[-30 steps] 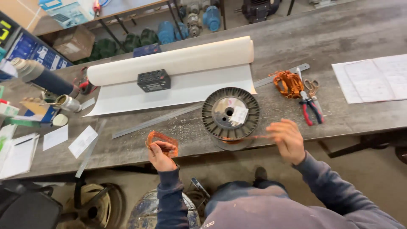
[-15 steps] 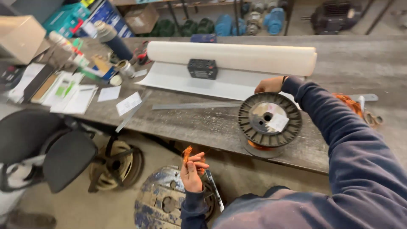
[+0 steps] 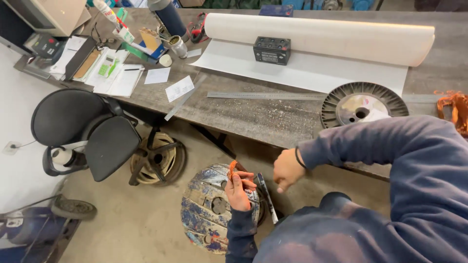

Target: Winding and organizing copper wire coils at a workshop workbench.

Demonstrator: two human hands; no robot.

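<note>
Both hands have dropped below the table edge (image 3: 253, 139): left hand (image 3: 239, 190) pinching one orange wire coil (image 3: 232, 169), right hand (image 3: 287, 169) seemingly fisted empty.

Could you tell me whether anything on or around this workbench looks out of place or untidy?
Yes: a paint-stained spool lies flat on the floor under the bench, and a tangle of orange wire sits loose at the bench's right end.

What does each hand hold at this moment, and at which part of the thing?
The left hand pinches a small coil of orange wire at its lower end. The right hand is a closed fist; whether it holds anything cannot be told.
</note>
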